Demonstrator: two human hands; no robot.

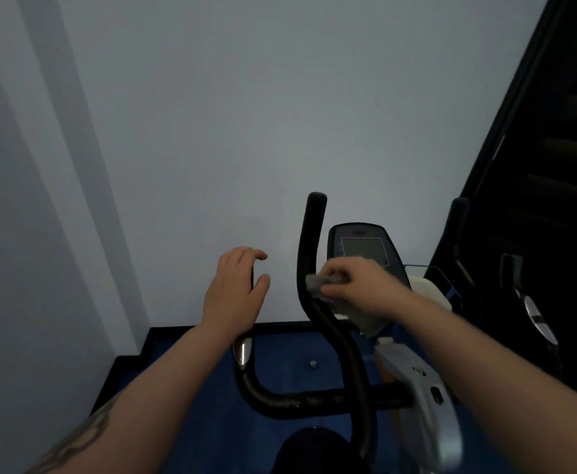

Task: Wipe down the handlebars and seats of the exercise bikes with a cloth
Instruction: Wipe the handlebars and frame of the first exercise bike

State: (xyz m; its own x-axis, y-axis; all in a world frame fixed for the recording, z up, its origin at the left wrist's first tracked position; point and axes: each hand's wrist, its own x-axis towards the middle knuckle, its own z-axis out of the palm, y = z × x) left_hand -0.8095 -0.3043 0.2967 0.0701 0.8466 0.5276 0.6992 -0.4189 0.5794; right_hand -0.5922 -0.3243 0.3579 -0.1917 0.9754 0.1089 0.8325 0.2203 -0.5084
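At the far left stands a pale grey wall (pixel 212 114), meeting a blue floor (pixel 280 350) edged by a dark skirting strip. The left hand (pixel 234 289) is raised in front of that wall, its fingers loosely curved and spread with the thumb apart from them; a thin dark sliver shows between thumb and fingers, but whether the hand is gripping the left handlebar grip or only hovering beside it cannot be told. Below its wrist a chrome pulse sensor (pixel 242 352) sits on the left branch of the black handlebar (pixel 318 401), which bends down into a crossbar. To the right, the upright right handlebar grip (pixel 309 241) rises in a curve against the wall. The right hand (pixel 352 285) holds a grey cloth (pixel 318 283) bunched in curled fingers and presses it against this grip at about mid-height. Just behind the hand is the bike's console (pixel 362 248) with a dim grey screen. Lower right is the silver-grey frame housing (pixel 420 398). At the far right edge stands another dark machine (pixel 526 302), its handles dim and blurred.
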